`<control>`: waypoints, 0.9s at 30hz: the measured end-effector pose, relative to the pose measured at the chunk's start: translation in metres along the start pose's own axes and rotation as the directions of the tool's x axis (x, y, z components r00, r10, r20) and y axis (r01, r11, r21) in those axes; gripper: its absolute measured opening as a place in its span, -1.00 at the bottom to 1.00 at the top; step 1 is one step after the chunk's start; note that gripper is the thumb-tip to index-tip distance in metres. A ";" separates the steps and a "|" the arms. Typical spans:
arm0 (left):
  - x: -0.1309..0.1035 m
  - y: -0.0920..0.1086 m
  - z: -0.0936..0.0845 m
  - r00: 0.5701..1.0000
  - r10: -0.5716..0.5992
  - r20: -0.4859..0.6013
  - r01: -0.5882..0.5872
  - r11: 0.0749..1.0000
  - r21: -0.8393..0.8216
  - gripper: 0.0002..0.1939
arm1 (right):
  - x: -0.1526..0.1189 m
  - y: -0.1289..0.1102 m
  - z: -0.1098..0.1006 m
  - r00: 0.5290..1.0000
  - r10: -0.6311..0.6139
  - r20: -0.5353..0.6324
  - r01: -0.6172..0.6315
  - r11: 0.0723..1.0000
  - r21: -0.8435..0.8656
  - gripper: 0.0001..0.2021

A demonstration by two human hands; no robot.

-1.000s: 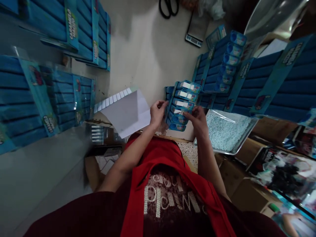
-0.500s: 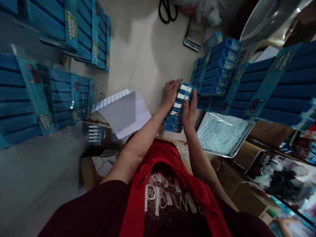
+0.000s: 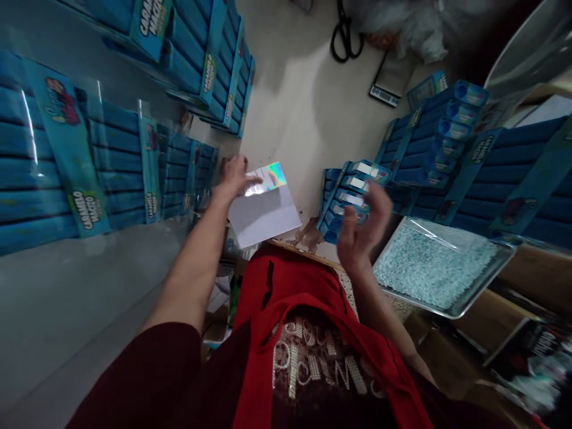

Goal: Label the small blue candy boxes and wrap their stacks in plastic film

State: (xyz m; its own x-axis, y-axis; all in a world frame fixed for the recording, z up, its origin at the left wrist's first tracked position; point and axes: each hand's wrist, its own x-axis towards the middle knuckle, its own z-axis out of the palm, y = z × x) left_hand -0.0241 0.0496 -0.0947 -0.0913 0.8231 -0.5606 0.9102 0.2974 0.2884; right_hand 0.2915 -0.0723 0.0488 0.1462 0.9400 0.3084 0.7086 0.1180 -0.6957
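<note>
My left hand (image 3: 236, 177) lies over the far left part of a white sheet (image 3: 266, 217) that has a shiny, rainbow-tinted strip along its far edge; its fingers touch the strip. Raised over the right side of a pack of blue boxes (image 3: 336, 193) is my right hand (image 3: 364, 229), its thumb and fingers apart and nothing between them. Several of the pack's open ends bear white labels (image 3: 353, 198). The pack stands on the pale table (image 3: 290, 113), to the right of the sheet.
Blue packs (image 3: 120, 161) are stacked at the left and more blue packs (image 3: 429, 143) at the right. A tray of pale blue pieces (image 3: 440, 259) sits near right. Black scissors (image 3: 344, 39) and a small scale (image 3: 386, 83) lie at the back.
My left hand has left the blue pack and moved left onto the sheet. My right hand has lifted off the pack's side and opened. The view has shifted left.
</note>
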 end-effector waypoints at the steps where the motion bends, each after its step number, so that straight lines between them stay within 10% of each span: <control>1: 0.004 -0.005 0.004 0.999 0.021 0.046 -0.022 0.999 0.030 -0.33 | 0.000 -0.012 0.011 0.995 -0.037 0.094 0.038 0.999 0.000 -0.55; 6: -0.003 0.000 0.029 0.987 0.135 0.086 -0.128 0.988 -0.081 -0.81 | -0.014 -0.023 0.095 0.823 0.110 0.558 -0.043 0.990 -0.132 -0.61; 12: -0.020 -0.005 0.024 0.950 0.273 0.154 -0.268 0.962 -0.050 -0.83 | -0.018 0.000 0.163 0.734 0.221 0.643 -0.021 0.953 -0.303 -0.49; 17: -0.029 -0.006 0.021 0.905 0.405 0.129 -0.402 0.914 -0.050 -0.85 | -0.018 0.003 0.178 0.674 0.193 0.713 0.102 0.932 -0.348 -0.57; 27: -0.052 0.004 0.035 0.904 0.308 0.295 -0.326 0.945 0.010 -0.74 | -0.039 0.025 0.182 0.622 0.213 0.754 0.114 0.928 -0.356 -0.63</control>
State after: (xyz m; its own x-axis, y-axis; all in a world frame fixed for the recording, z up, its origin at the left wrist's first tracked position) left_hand -0.0013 -0.0088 -0.0920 0.3174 0.6933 -0.6470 0.8944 0.0079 0.4471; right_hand 0.1779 -0.0480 -0.0984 -0.2785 0.8508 -0.4457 0.9196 0.1023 -0.3793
